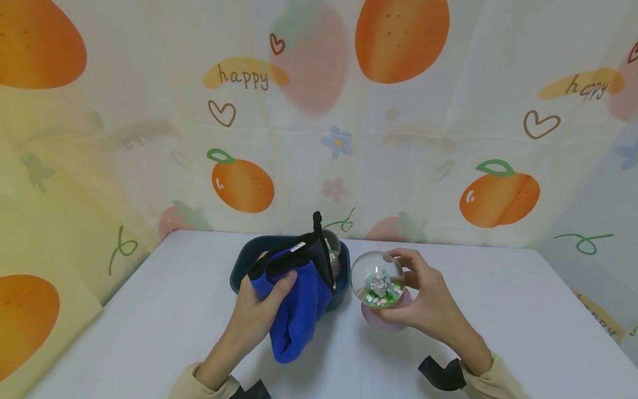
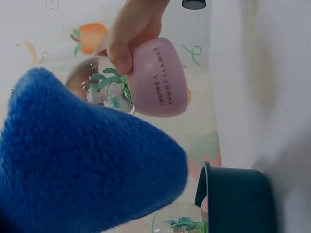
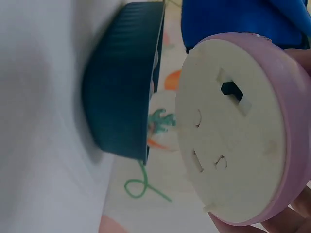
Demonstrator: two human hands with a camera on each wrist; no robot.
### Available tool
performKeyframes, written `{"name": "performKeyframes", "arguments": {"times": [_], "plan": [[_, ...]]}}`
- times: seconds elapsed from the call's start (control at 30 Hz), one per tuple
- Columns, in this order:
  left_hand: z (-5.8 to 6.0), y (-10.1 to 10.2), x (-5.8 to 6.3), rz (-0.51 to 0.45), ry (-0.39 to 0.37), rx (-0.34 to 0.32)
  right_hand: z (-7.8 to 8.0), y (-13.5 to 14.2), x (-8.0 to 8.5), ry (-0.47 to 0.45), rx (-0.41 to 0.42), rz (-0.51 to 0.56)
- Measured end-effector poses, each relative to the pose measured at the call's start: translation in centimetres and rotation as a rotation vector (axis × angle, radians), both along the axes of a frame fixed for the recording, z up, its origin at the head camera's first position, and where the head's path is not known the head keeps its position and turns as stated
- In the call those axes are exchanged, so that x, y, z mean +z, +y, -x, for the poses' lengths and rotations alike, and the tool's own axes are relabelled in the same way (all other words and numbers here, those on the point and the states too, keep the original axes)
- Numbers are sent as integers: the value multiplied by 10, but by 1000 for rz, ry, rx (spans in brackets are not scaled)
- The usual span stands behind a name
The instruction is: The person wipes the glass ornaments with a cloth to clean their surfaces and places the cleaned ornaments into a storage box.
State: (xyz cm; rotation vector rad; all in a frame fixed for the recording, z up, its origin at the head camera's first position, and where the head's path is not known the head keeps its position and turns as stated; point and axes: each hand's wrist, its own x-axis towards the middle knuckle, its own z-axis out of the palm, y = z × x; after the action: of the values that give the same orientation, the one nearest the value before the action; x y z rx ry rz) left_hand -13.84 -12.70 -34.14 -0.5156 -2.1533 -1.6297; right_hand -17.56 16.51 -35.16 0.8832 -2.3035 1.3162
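Observation:
My left hand (image 1: 256, 310) grips a blue plush cloth (image 1: 299, 316) with black edging and a black loop, thumb on its near side. In the left wrist view the cloth (image 2: 87, 160) covers much of the picture, and the left hand is hidden. A snow globe (image 1: 381, 282) with a pink base sits in my right hand (image 1: 436, 296), off the table, with a silvery and teal figure inside its clear ball. The right wrist view shows the globe's off-white underside (image 3: 228, 136), with a small dark switch slot. Cloth and globe are apart in the head view.
Behind the cloth, a dark teal basin (image 1: 240, 271) stands on the white table (image 1: 164, 316). Another clear globe (image 2: 180, 218) is in the basin, partly hidden. A fruit-printed sheet (image 1: 319, 166) hangs behind the table.

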Motion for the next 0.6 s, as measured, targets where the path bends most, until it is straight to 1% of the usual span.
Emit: {"name": "performKeyframes", "arguments": {"times": [0.2, 0.3, 0.4, 0.5, 0.6], "plan": [[-6, 1, 3, -93, 58, -72, -10, -12, 1, 8, 15, -42], [-9, 1, 4, -121, 50, -111, -13, -18, 0, 20, 49, -43], [-12, 3, 5, -101, 30, -168, -15, -25, -2, 47, 95, -46], [-13, 5, 6, -57, 22, -232, -19, -31, -4, 71, 132, -50], [-13, 6, 4, -13, -21, -272, -22, -36, -6, 83, 125, -67]]}}
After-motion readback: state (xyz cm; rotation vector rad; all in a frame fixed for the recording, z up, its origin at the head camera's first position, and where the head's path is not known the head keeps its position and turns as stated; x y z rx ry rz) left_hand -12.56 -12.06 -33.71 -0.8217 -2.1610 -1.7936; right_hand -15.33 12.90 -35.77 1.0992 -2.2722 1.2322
